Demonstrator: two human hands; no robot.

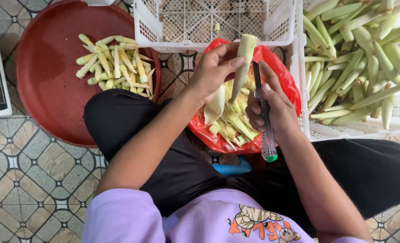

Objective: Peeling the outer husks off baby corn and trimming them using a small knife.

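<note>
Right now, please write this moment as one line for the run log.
left hand: holds unpeeled baby corn | right hand: holds knife, blade at corn | below: red bag of husks | left: red basin, peeled corn

Soft, even daylight fills the spot; nothing is dim and nothing burns out. The red basin at ten o'clock carries a faint sheen on its inner wall, and the red plastic bag near centre shows small glints on its creases. Shadows are weak and short, gathering under the white crates toward twelve and two o'clock. Focus is crisp across the middle. The tiled floor at eight o'clock bends slightly outward, and the purple shirt at six o'clock looks a touch soft.
</note>
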